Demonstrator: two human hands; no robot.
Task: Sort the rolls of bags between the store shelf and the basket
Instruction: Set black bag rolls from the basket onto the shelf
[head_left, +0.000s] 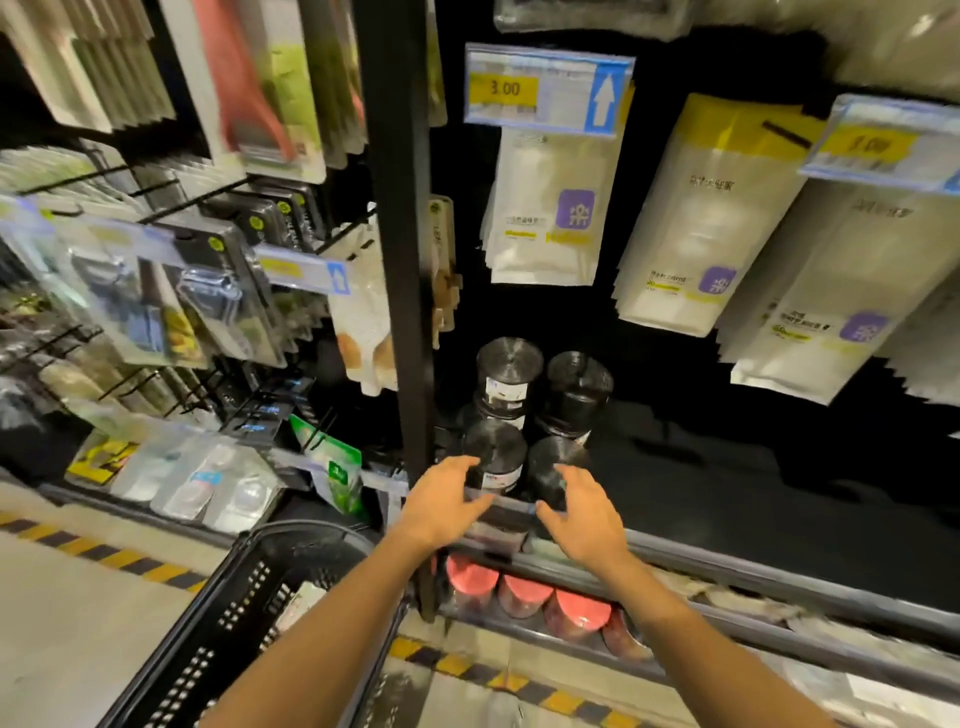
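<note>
Several black rolls of bags stand upright on the dark store shelf (727, 467). Two are stacked at the back, left (508, 374) and right (577, 389). Two stand at the front edge, left (494, 453) and right (551, 465). My left hand (445, 501) reaches toward the front left roll with fingers spread, fingertips at its side. My right hand (584, 514) hovers at the front right roll, fingers loosely curved, holding nothing. The black plastic basket (228, 623) sits on the floor at lower left; a pale item shows inside it.
A black upright post (402, 260) divides the shelving just left of the rolls. White bag packs (545, 208) hang above the rolls. Pink-lidded rolls (524, 592) lie on the shelf below. Hooks with packaged goods fill the left bay. Yellow-black tape marks the floor.
</note>
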